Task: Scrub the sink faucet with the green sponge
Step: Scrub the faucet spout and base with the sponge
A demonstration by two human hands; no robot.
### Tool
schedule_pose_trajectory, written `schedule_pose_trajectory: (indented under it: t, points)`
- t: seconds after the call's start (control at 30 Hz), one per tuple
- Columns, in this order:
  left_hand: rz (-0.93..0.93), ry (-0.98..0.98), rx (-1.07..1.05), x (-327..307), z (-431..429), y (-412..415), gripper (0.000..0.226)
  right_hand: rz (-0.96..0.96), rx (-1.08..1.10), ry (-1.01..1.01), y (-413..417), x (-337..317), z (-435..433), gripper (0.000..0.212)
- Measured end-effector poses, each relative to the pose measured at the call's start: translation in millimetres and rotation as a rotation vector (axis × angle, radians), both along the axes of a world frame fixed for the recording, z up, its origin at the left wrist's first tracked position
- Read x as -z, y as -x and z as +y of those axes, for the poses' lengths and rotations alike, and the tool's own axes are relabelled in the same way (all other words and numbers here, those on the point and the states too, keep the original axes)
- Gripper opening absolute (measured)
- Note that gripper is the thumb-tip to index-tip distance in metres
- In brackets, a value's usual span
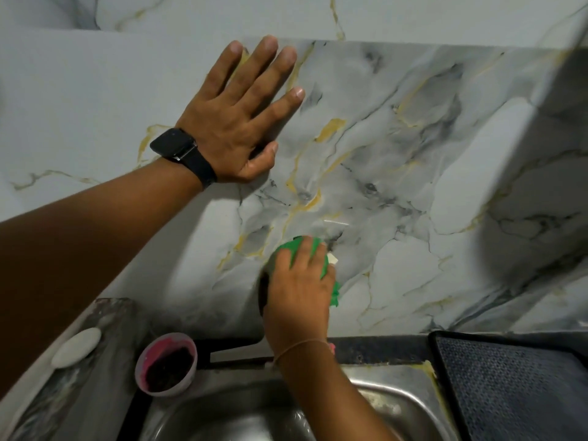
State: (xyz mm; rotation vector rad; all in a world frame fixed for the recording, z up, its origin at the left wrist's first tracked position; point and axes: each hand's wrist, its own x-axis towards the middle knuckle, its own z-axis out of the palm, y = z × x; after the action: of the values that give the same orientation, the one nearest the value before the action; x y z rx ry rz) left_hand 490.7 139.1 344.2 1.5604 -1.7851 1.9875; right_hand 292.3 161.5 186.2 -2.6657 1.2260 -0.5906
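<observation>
You're mid-scrub: right hand (299, 281) clamps the sponge (318, 259) over the faucet (263, 291) (mostly hidden); left hand (241, 122) lies flat, holding nothing. Next, work downward.

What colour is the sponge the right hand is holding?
Bright green sponge, gripped by the right hand, in the head view.

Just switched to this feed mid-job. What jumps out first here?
The right hand presses a green sponge against something dark on the marbled wall, just above the steel sink; the faucet itself is mostly hidden under it. The left hand, with a black watch on its wrist, lies flat and spread on the wall higher up. A pink cup stands at the sink's back left corner.
</observation>
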Motion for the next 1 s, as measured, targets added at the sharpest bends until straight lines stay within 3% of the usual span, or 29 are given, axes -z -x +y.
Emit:
schedule_pose_trajectory:
  t: [0.1,0.17,0.27,0.37,0.47,0.53,0.63,0.77,0.83,0.9,0.93,0.97,1.0]
  points:
    - [-0.001,0.004,0.006,-0.3,-1.1,-0.1,0.073,0.092,-0.062,0.106,16.8,13.4,15.9,0.048]
    - [0.002,0.005,-0.005,-0.4,-1.1,-0.3,0.074,0.049,-0.102,0.144,34.6,25.8,25.8,0.053]
    - [0.005,0.002,0.002,-0.4,-0.7,0.5,0.073,-0.261,-0.189,0.053,62.9,52.9,38.9,0.056]
    - [0.008,-0.006,0.001,-0.3,-1.0,0.6,0.074,-0.782,-0.125,-0.404,78.9,71.7,42.3,0.066]
    - [-0.008,-0.004,0.008,-2.7,-0.8,-1.1,0.073,-1.239,0.164,-1.234,78.4,86.2,25.8,0.048]
    - [-0.013,-0.002,0.017,-2.2,-1.4,-1.0,0.074,-1.341,0.057,-1.741,79.4,90.5,4.1,0.038]
    - [-0.032,0.013,-0.004,-1.2,-1.8,-1.1,0.074,-1.188,-0.044,-2.102,71.4,79.2,-23.1,0.045]
    - [-0.023,0.020,-0.019,-0.3,-2.2,-2.0,0.074,-0.907,0.041,-2.128,46.6,61.7,-35.1,0.034]
    - [-0.031,0.022,-0.018,-0.7,-2.0,-2.3,0.075,-0.940,0.050,-2.018,45.9,60.7,-31.9,0.033]
    - [-0.026,0.026,-0.014,0.1,-1.9,-2.6,0.075,-1.127,0.040,-1.919,54.2,67.3,-19.1,0.037]
    - [-0.021,0.026,-0.012,0.5,-1.6,-2.9,0.074,-1.301,0.072,-1.833,57.5,69.8,-8.4,0.038]
    - [-0.018,0.025,-0.008,1.2,-1.8,-2.3,0.074,-1.417,0.128,-1.607,61.3,69.9,8.1,0.039]
    - [-0.020,0.023,-0.007,0.9,-2.0,-2.3,0.073,-1.369,0.143,-1.231,61.6,65.9,25.3,0.043]
